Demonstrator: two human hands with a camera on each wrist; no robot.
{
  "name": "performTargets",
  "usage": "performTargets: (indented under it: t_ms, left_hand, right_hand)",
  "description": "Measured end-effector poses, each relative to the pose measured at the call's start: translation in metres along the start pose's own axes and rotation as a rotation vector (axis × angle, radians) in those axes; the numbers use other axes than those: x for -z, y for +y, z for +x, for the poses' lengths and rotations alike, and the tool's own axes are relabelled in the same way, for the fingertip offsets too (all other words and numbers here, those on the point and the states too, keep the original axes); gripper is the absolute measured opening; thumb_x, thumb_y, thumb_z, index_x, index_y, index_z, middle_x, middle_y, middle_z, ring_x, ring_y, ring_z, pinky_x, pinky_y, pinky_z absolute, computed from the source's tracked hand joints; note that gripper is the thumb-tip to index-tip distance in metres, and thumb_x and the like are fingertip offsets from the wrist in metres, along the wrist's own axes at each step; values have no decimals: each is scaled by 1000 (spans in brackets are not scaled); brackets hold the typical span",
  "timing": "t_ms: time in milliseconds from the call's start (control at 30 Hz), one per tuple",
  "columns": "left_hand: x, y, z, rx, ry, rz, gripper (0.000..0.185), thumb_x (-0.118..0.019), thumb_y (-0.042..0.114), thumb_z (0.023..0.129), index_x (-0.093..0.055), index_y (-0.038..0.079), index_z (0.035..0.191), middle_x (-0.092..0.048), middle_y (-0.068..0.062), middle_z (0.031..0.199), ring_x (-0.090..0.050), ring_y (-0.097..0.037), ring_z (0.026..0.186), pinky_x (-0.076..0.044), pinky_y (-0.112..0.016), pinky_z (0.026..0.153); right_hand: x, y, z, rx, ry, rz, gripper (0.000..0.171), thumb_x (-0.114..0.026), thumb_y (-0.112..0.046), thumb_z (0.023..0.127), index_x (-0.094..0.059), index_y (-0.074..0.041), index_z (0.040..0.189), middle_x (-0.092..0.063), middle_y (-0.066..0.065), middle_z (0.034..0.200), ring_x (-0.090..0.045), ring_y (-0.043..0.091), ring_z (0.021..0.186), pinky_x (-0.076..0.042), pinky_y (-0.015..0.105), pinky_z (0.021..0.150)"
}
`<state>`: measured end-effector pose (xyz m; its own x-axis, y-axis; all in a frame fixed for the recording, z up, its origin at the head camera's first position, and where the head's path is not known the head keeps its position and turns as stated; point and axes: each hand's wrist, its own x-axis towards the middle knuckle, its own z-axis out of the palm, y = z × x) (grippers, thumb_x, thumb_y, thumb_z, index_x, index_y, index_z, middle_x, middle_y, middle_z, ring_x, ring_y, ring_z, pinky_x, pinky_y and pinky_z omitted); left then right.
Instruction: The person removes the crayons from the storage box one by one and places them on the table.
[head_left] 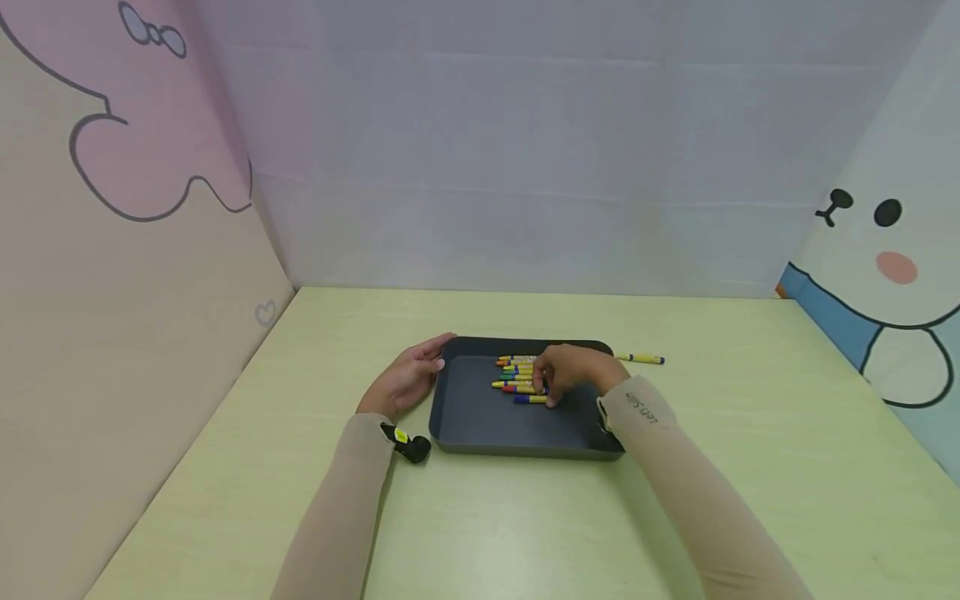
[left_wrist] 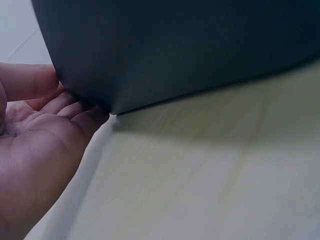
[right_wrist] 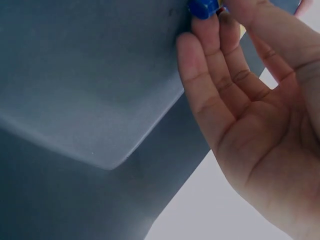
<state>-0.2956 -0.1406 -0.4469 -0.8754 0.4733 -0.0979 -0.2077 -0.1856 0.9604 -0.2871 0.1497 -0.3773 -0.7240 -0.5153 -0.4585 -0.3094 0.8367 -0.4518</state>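
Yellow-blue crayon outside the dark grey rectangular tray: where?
Head view, right of centre: the crayon lies on the pale yellow table, just right of the tray.

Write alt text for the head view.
A right hand pinches a blue-and-yellow crayon beside a row of multicoloured crayons in a dark grey rectangular tray; the left hand touches its left side. A yellow crayon lies outside, on the pale wooden table.

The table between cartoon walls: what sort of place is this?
Perhaps a children's craft corner, though I can't be sure: cartoon figures decorate the side walls, and crayons lie in a dark tray.
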Motion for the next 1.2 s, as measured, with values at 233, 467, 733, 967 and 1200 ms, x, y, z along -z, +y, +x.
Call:
performTargets:
  t_ms: [233,467,733,967,1200]
  left_hand:
    - [2,-2,1,-6,-1,4,59,-36,-12,96,-23,2,152,-2,-5,163,3,-19,149,-8,-39,120]
    - [2,-2,1,-8,13,19,58,-37,-12,96,-25,3,152,-4,-4,163,1,-18,150,-10,-38,120]
    - [2,-3,2,-4,3,-10,59,-36,-12,96,-24,1,152,-5,-6,163,-3,-20,150,-11,-39,120]
    - [2,-2,1,-10,-11,5,60,-36,-12,96,-22,2,152,-1,-5,163,1,-19,149,-10,-40,120]
    - [2,-2,1,-5,-11,4,60,-36,-12,96,-22,3,153,1,-3,163,6,-17,149,-9,-39,120]
  right_hand:
    - [1,-1,0,-4,-8,-17,16,-77,-8,80,-64,-12,90,-63,1,86,-49,14,72,-41,25,66]
    - [1,-1,-3,0,-13,-4,16,-77,-7,79,-70,-15,91,-67,1,89,-57,14,73,-47,26,68]
    - [1,-2,-7,4,9,-30,16,-76,-7,80,-74,-18,91,-70,-1,91,-62,13,78,-52,30,73]
    - [4,-1,-11,46,21,-63,16,-73,-6,82,-76,-16,94,-71,-1,92,-63,10,80,-54,31,74]
    - [9,-1,-16,103,36,-50,18,-70,-3,83,-76,-13,97,-72,0,93,-63,10,80,-54,29,73]
